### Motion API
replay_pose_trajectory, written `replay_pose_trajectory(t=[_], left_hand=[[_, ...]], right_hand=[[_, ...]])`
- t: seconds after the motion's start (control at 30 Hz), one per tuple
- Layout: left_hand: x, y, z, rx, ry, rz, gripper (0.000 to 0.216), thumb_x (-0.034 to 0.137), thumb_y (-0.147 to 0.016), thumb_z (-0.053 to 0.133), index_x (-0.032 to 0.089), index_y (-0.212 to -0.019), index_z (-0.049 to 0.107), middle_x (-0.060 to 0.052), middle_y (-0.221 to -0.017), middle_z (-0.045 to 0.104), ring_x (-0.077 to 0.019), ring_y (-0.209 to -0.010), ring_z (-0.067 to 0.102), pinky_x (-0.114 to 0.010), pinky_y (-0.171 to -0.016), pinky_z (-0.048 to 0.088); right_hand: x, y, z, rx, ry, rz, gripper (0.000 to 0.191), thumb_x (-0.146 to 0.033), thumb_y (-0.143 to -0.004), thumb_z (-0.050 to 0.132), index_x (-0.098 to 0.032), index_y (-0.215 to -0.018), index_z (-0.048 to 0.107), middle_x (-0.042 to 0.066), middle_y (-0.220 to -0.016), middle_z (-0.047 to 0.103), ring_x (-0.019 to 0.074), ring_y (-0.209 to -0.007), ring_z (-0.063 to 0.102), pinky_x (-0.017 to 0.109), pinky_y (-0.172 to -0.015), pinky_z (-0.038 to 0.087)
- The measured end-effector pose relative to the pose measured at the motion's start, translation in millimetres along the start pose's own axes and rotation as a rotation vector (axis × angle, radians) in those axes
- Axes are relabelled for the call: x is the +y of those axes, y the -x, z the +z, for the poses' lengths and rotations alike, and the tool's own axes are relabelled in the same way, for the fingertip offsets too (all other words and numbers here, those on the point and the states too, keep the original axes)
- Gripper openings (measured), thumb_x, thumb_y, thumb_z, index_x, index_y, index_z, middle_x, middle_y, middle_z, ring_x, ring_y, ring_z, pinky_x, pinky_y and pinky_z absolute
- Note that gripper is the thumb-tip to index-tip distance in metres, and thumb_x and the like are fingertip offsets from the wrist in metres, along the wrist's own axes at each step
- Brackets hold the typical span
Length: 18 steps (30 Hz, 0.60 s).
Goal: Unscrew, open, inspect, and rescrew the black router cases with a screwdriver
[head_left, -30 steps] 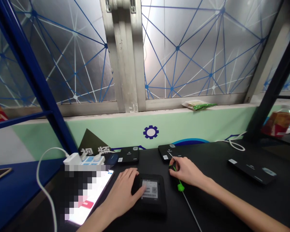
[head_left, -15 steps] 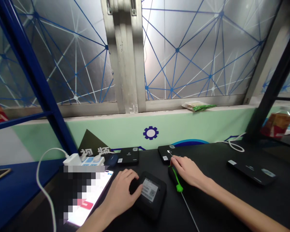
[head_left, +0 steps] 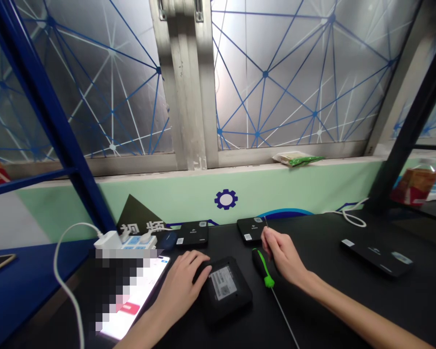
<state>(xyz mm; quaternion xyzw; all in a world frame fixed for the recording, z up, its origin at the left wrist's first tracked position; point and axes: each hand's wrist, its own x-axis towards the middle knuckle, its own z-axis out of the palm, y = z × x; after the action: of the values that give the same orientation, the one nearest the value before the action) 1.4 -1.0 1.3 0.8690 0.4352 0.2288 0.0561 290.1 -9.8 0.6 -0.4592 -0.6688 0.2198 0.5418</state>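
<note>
Black box (head_left: 225, 289) with a white sticker lies on the dark table (head_left: 349, 291), and the left hand (head_left: 183, 286) rests on its left edge, fingers bent. Right hand (head_left: 281, 252) pinches a thin pin (head_left: 266, 224) beside a green-handled screwdriver (head_left: 263, 270).

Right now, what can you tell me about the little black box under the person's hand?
The black box is small, squarish with rounded corners, and looks like matte plastic. A white label with print and a code square sits on its upturned face. It lies flat, slightly turned, on the dark table. The left hand rests on its left edge.
</note>
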Motion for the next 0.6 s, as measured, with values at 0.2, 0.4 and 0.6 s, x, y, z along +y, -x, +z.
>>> replay_pose_trajectory(t=[0.2,0.4,0.6], left_hand=[[2,3,-1,-0.084,-0.05,0.049,0.046,0.054,-0.095,0.053,0.027,-0.13,0.06,-0.008,-0.128,0.061,-0.0319,-0.116,0.057,-0.054,-0.104,0.041],[2,5,3,-0.127,-0.039,0.077,0.045,0.047,-0.102,0.042,0.032,-0.145,0.046,-0.007,-0.138,0.057,-0.0306,-0.125,0.053,-0.053,-0.105,0.043],[5,4,5,-0.051,-0.04,0.108,0.037,0.037,-0.104,0.041,0.03,-0.137,0.054,-0.006,-0.135,0.058,-0.0274,-0.123,0.056,-0.047,-0.103,0.047]], right_hand=[[-1,3,6,-0.031,-0.183,0.118,0.049,-0.053,-0.102,0.034,-0.017,-0.086,0.063,-0.007,-0.044,0.04,0.0106,-0.036,0.04,0.025,-0.047,0.037],[3,3,10,0.003,-0.381,0.156,0.048,-0.051,-0.102,0.032,-0.017,-0.084,0.062,-0.006,-0.05,0.039,0.0101,-0.042,0.039,0.023,-0.046,0.037],[-2,2,12,0.027,-0.471,0.206,0.04,-0.055,-0.099,0.041,-0.02,-0.086,0.056,-0.004,-0.061,0.046,0.0105,-0.045,0.047,0.023,-0.042,0.042]])
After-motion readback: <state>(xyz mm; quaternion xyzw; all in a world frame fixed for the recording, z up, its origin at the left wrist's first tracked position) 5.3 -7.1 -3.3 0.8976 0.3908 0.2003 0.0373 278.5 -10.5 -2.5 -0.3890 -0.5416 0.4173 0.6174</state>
